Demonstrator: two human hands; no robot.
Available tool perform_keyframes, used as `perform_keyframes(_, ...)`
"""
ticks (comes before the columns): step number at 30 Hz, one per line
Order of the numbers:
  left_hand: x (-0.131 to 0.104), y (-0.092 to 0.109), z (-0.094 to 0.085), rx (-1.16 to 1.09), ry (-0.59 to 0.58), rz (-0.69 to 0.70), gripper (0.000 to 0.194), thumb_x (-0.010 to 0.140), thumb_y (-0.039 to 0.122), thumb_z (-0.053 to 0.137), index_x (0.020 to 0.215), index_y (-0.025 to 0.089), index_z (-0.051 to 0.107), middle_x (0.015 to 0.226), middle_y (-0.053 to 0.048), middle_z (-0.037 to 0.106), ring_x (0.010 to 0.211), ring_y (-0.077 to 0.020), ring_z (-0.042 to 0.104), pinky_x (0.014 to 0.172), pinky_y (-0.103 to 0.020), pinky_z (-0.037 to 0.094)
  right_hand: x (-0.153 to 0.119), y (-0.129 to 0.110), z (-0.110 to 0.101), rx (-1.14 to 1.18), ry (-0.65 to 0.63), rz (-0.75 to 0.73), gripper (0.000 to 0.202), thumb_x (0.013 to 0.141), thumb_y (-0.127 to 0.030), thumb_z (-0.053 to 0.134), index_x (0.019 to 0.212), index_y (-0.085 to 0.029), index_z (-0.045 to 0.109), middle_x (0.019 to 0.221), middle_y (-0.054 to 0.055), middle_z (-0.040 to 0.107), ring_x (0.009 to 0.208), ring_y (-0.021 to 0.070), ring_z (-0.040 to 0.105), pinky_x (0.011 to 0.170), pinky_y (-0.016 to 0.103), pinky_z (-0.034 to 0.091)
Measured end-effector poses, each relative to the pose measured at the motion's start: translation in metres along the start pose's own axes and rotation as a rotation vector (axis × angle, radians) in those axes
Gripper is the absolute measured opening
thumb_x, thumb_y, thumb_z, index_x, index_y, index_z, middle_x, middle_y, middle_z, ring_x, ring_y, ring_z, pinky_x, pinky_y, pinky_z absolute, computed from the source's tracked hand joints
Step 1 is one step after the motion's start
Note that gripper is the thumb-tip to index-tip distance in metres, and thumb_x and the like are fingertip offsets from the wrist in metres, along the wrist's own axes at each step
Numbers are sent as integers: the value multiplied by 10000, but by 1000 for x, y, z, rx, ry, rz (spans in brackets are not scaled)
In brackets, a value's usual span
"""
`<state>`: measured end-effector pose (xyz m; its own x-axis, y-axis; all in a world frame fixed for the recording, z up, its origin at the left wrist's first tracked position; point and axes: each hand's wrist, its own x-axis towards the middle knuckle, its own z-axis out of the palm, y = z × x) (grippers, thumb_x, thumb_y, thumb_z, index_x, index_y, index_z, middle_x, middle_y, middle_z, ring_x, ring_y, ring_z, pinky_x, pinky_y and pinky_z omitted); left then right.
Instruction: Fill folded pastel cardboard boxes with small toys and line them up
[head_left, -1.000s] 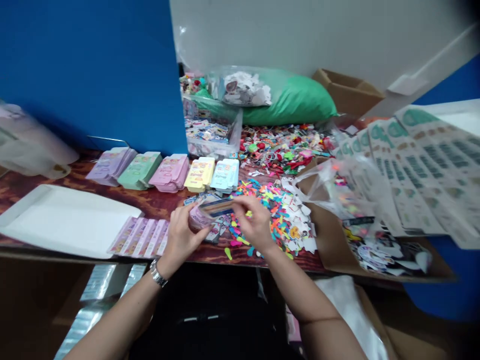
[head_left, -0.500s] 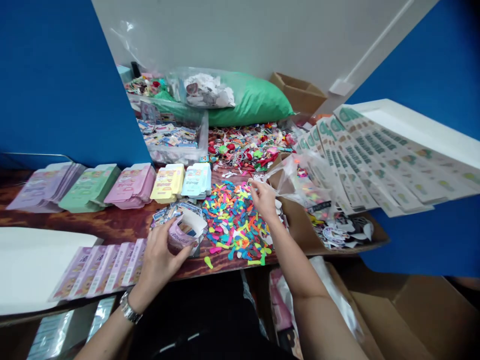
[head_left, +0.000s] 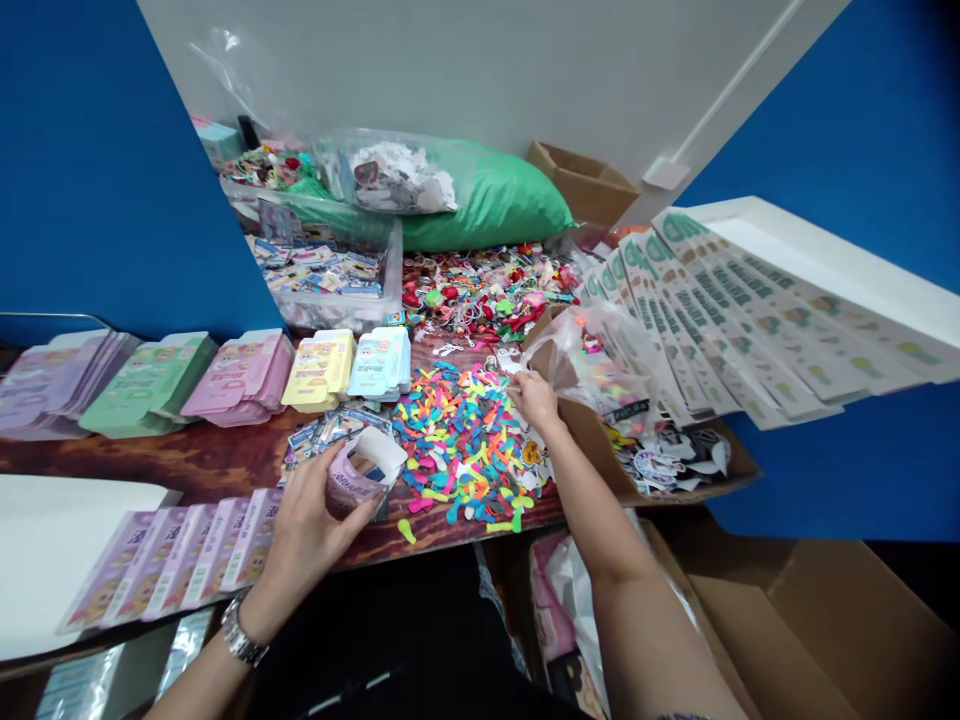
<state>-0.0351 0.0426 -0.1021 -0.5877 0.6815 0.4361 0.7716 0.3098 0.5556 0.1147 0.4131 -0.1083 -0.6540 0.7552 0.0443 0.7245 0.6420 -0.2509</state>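
Note:
An open purple box (head_left: 352, 487) is squeezed into a rounded shape by my left hand (head_left: 306, 525), its white flap standing up at the mouth. To its right lies a heap of small colourful balloons (head_left: 457, 440). My right hand (head_left: 535, 400) is at the heap's upper right edge, beside some white pieces, with its fingers pressed together; whatever is between them is too small to make out. Just behind the purple box are flat printed cards (head_left: 337, 430).
Stacks of flat boxes, purple (head_left: 56, 385), green (head_left: 154, 380), pink (head_left: 240, 375), yellow (head_left: 319, 370) and blue (head_left: 380, 362), line the back left. Finished-looking purple boxes (head_left: 172, 560) stand front left. A cardboard box (head_left: 600, 450) and printed sheets (head_left: 720, 310) are on the right.
The view has shifted slightly, moving most things left. My right hand has lowered slightly and turned more palm down at the heap's edge. My left hand still holds the purple box.

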Motion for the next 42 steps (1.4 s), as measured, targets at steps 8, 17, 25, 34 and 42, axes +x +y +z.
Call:
perform_keyframes(8, 2, 4, -1, -6, 2, 12, 692, 805, 481, 671, 1369, 163, 425, 1231, -147, 576, 1112, -308, 569, 938, -430, 470, -3, 5, -21, 325, 141, -56, 259, 857, -405, 585, 947, -170, 646, 796, 34, 693, 716, 166, 632, 679, 244, 434)
perform_keyframes(17, 0, 4, 0, -25, -3, 10, 691, 792, 461, 690, 1359, 164, 431, 1234, -145, 574, 1121, -296, 568, 949, -423, 472, -8, -16, -5, 545, 14, -175, 339, 897, -448, 469, 1020, -164, 608, 708, 2, 613, 599, 130, 564, 561, 221, 423)
perform_keyframes(25, 1, 7, 1, -34, -18, -22, 690, 779, 460, 699, 1345, 163, 439, 1205, -137, 581, 1106, -292, 573, 952, -427, 469, -8, -65, 19, 465, -237, -379, 302, 866, -357, 600, 1094, -164, 647, 738, -16, 613, 622, 113, 528, 584, 207, 393)
perform_keyframes(34, 2, 12, 2, -36, -37, -44, 670, 783, 407, 693, 1353, 179, 423, 1229, -130, 577, 1115, -282, 567, 960, -421, 469, -8, -98, 29, 185, -270, -457, 128, 869, -232, 596, 783, -156, 652, 721, 39, 613, 690, 164, 530, 651, 245, 344)
perform_keyframes(42, 6, 7, 15, 27, -14, -62, 671, 791, 443, 680, 1342, 144, 442, 1205, -147, 589, 1111, -300, 564, 962, -434, 469, -28, -108, -28, 308, -221, -528, 257, 956, -331, 484, 834, -168, 641, 729, -2, 590, 669, 122, 500, 616, 218, 322)
